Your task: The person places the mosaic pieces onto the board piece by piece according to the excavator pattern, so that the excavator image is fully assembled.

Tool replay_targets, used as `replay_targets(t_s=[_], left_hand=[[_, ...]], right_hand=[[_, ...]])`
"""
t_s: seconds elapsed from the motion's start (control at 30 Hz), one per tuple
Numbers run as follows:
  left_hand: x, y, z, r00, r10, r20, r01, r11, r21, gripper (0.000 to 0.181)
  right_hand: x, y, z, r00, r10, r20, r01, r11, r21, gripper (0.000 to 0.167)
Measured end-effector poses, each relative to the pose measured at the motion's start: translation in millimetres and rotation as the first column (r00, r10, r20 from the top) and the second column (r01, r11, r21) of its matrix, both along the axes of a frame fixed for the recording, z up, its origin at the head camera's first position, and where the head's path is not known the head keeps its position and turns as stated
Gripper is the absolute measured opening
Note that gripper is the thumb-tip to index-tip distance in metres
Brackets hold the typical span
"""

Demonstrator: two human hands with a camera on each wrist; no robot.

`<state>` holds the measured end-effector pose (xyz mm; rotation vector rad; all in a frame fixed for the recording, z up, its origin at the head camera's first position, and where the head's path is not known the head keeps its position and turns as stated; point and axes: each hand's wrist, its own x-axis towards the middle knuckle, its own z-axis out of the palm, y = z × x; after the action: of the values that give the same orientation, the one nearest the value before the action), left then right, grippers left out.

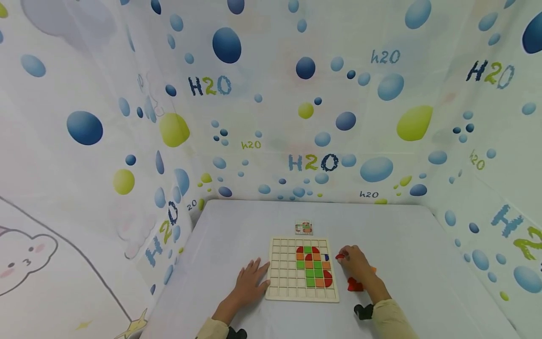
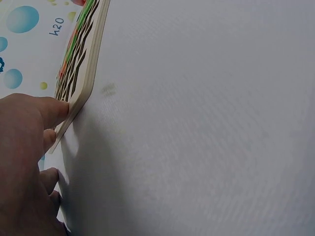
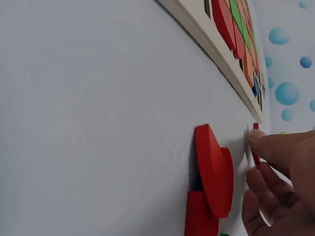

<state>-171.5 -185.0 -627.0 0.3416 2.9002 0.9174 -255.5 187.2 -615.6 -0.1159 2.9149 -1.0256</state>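
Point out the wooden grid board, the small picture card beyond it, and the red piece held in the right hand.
Wooden grid board [image 1: 284, 269]: head view, on its bare squares.
Small picture card [image 1: 303, 228]: head view, middle of its face.
Held red piece [image 1: 339, 256]: head view, its exposed end.

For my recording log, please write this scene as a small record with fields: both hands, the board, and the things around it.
Left hand: touches the left edge of the wooden board
Right hand: pinches a red piece just off the board's right side
Board: grid, partly filled; left columns bare
Pieces on board: red, green, orange, blue
Loose red pieces: on the white table, near the right hand
Picture card: beyond the board's far edge
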Motion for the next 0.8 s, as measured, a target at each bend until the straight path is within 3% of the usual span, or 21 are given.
replay_targets(t_s=[0.13,0.3,0.43,0.57,0.8], left_hand=[[-0.3,0.2,-0.5,1.0,0.002,-0.008,-0.002,1.0,-0.021,0.058],[-0.8,-0.4,-2.4,1.0,0.006,0.0,-0.006,1.0,-0.016,0.057],[-1.2,-1.5,-3.5,1.0,0.006,0.004,-0.006,1.0,-0.024,0.058],[-2.1,-2.4,-4.1,1.0,0.002,0.011,-0.002,1.0,-0.016,0.058],[-4.2,-2.8,-6.2,1.0,-0.006,0.0,0.006,1.0,-0.022,0.059]], right_hand=[[4.4,-12.2,9.7,0.999,0.013,-0.031,-0.014,0.999,-0.034,0.023],[12.9,-39.4,16.8,0.991,0.113,-0.065,-0.118,0.99,-0.073,0.018],[22.8,-64.5,15.1,0.96,0.253,-0.118,-0.26,0.964,-0.05,0.01],[32.9,-84.4,11.8,0.919,0.356,-0.167,-0.361,0.932,-0.001,0.013],[40.5,-98.5,3.9,0.908,0.379,-0.176,-0.363,0.925,0.115,0.015]])
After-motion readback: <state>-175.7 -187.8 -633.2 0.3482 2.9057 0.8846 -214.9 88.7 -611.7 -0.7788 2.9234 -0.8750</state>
